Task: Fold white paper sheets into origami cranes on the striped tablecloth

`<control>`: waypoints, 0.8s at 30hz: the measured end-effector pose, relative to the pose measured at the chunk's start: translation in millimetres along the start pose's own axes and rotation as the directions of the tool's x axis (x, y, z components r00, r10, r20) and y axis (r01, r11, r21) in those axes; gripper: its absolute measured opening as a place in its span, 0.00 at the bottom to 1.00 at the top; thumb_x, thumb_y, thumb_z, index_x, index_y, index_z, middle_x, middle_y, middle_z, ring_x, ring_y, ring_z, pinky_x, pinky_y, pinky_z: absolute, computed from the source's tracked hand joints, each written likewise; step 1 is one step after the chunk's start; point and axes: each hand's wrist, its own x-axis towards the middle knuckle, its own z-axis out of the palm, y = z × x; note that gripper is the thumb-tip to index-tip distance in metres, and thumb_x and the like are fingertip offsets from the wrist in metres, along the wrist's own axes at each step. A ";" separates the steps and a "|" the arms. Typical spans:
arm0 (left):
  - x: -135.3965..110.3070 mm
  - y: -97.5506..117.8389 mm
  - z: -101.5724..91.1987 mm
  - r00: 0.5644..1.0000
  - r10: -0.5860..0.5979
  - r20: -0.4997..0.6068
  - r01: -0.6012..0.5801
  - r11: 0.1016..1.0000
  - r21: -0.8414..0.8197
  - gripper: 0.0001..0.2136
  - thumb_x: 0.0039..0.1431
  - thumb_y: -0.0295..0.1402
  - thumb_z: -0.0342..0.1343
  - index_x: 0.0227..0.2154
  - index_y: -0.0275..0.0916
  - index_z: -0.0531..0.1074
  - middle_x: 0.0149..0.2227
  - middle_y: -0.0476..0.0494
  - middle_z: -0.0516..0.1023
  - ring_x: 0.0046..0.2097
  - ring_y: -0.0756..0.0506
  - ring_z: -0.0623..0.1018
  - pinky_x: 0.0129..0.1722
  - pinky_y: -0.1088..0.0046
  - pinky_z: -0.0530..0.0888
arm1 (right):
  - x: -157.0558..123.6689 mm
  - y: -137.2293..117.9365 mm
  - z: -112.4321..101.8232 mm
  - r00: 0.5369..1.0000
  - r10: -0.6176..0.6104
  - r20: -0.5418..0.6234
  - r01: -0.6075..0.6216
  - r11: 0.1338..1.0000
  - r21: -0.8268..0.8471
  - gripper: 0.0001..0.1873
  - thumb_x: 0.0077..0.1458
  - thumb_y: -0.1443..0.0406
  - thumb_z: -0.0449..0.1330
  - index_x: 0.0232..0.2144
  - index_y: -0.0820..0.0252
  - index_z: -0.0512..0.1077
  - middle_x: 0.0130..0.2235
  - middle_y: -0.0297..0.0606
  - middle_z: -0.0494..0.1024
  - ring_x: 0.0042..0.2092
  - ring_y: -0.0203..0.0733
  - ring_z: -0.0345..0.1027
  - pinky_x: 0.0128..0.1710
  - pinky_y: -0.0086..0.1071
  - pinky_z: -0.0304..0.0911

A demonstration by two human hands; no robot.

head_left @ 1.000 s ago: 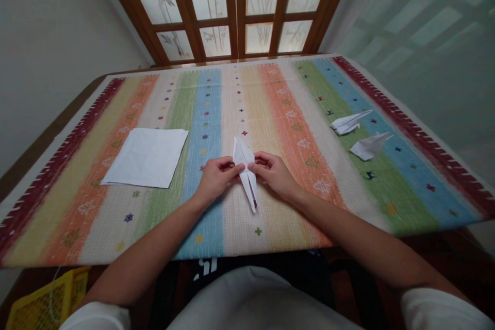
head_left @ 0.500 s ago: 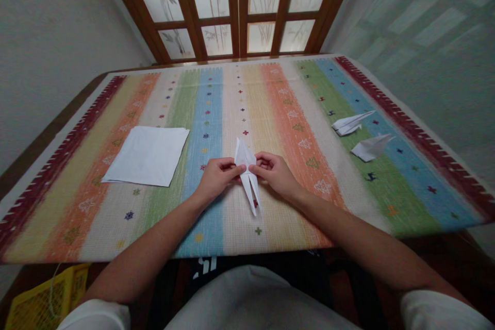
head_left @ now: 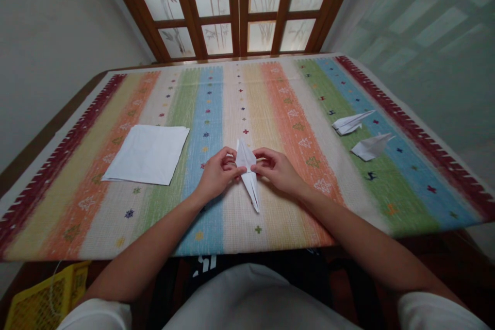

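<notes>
A folded white piece of origami paper [head_left: 246, 157] is between my hands at the middle of the table's near side. It is diamond-shaped at the top, with two narrow points lying almost together toward me. My left hand [head_left: 220, 172] pinches its left edge between thumb and fingers. On the other side my right hand [head_left: 276, 170] grips the right edge the same way. Both thumbs press near the middle of the folded paper, close to each other. The fingertips behind the paper are partly hidden.
A stack of white square paper [head_left: 147, 154] lies to the left. Two folded paper cranes [head_left: 350, 122] [head_left: 372, 147] rest at the right. A striped cloth [head_left: 189, 98] covers the table. A yellow plastic basket [head_left: 46, 294] stands below the near left edge; wooden doors [head_left: 237, 10] are behind.
The two lower points of the folded paper have come closer together, where a gap showed between them before. My left fingers have shifted and curled slightly; the hands stay in about the same place.
</notes>
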 end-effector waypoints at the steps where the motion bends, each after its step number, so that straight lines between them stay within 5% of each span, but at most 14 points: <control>1: -0.1 -0.1 -0.1 1.000 0.021 0.012 -0.021 1.000 0.019 0.19 0.52 0.36 0.72 0.40 0.40 0.67 0.30 0.53 0.79 0.26 0.53 0.78 0.26 0.80 0.73 | 0.6 0.7 -0.5 1.000 0.003 0.004 -0.003 1.000 0.026 0.14 0.56 0.60 0.70 0.43 0.55 0.76 0.41 0.36 0.80 0.34 0.37 0.76 0.33 0.31 0.75; 8: -0.8 2.2 -1.1 0.997 0.072 0.032 -0.073 0.997 0.026 0.16 0.53 0.33 0.70 0.43 0.37 0.75 0.46 0.43 0.81 0.34 0.51 0.83 0.35 0.75 0.79 | 1.6 1.8 -1.5 0.999 0.029 0.026 -0.033 0.988 0.149 0.16 0.53 0.57 0.73 0.41 0.55 0.76 0.44 0.36 0.80 0.35 0.37 0.77 0.29 0.28 0.77; 24: -1.0 1.8 -0.9 0.999 0.028 0.018 -0.030 0.993 0.110 0.09 0.58 0.34 0.64 0.40 0.38 0.76 0.38 0.45 0.82 0.33 0.48 0.82 0.34 0.72 0.79 | 4.2 9.4 -2.7 0.998 0.059 -0.008 -0.059 0.997 0.042 0.16 0.57 0.51 0.71 0.39 0.56 0.80 0.35 0.37 0.82 0.32 0.39 0.76 0.33 0.34 0.77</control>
